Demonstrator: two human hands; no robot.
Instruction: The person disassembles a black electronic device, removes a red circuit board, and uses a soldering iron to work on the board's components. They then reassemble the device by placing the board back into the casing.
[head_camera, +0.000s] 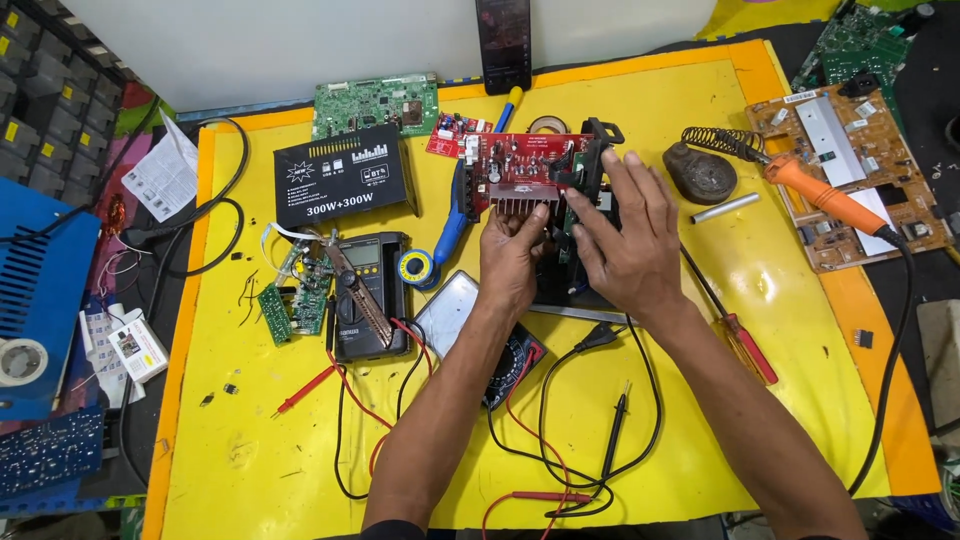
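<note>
Red circuit board (520, 165) pinched at lower edge by left hand (510, 255) — right hand (625, 235) grips black chassis (585, 215); yellow mat (780, 400) open right.

A yellow mat (700, 160) covers the workbench below a pale wall (250, 40).

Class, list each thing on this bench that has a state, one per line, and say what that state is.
Red circuit board: out of its case, held tilted by both hands.
Left hand: gripping the heatsink.
Right hand: gripping the black case.
Soldering iron: parked in its coil stand.
Black cover: off, lying flat.
Phone: screen dark.
</note>
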